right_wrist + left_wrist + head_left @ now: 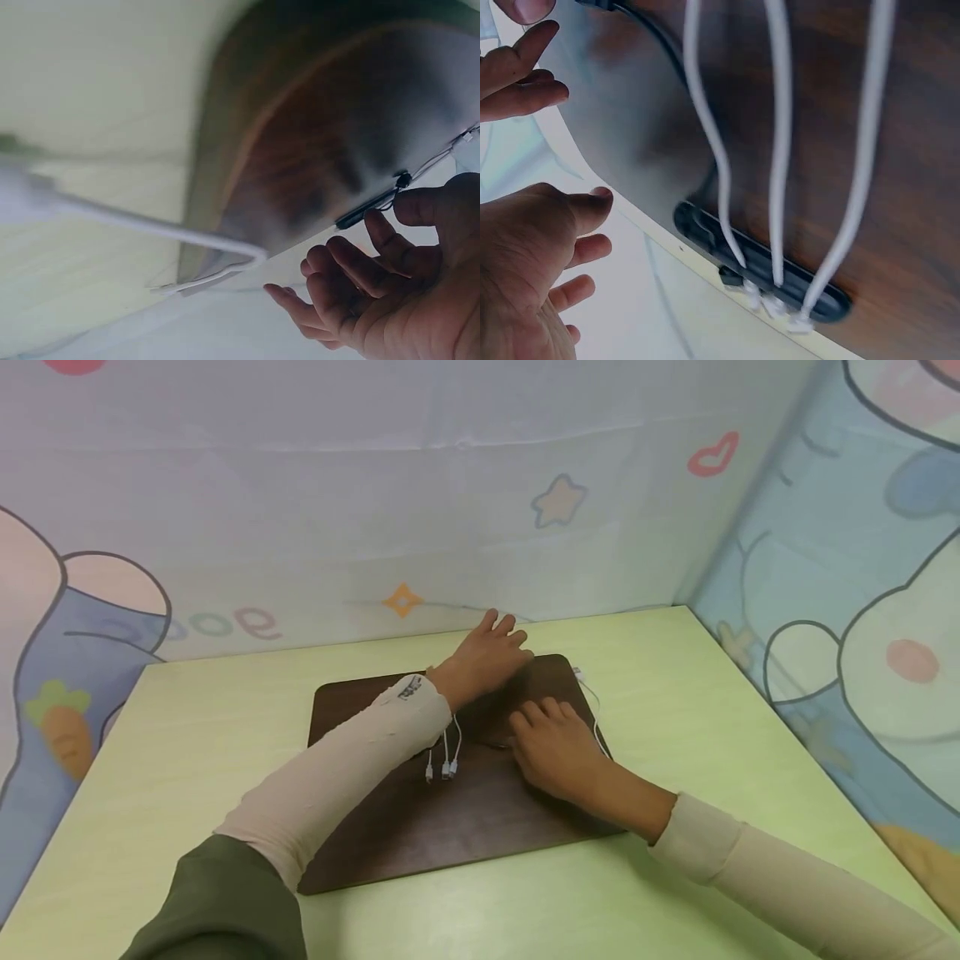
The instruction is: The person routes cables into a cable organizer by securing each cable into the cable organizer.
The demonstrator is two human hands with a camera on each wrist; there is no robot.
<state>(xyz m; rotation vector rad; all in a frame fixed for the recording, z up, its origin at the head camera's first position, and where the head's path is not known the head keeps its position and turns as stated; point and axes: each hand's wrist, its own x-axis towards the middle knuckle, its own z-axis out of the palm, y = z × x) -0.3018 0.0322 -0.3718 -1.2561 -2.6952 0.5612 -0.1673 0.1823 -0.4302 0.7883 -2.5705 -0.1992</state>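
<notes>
My left hand (483, 664) hovers over the far part of the dark brown board (457, 827), its fingers spread and holding nothing. Nearer and to the right, my right hand (558, 752) is above the board with fingers loosely bent. The right wrist view shows no object clearly gripped by that hand (397, 277). A black cable holder (757, 255) lies on the board, with several white cables (781, 127) and a black cable (656, 34) running from it. White cable plugs (446, 770) show beside my left forearm, which hides part of the board.
Along the board's right edge runs another white cable (597, 722), with a white plug (577, 673) at the far corner. The light yellow-green table (225, 735) meets a printed backdrop (360, 527) behind and at both sides.
</notes>
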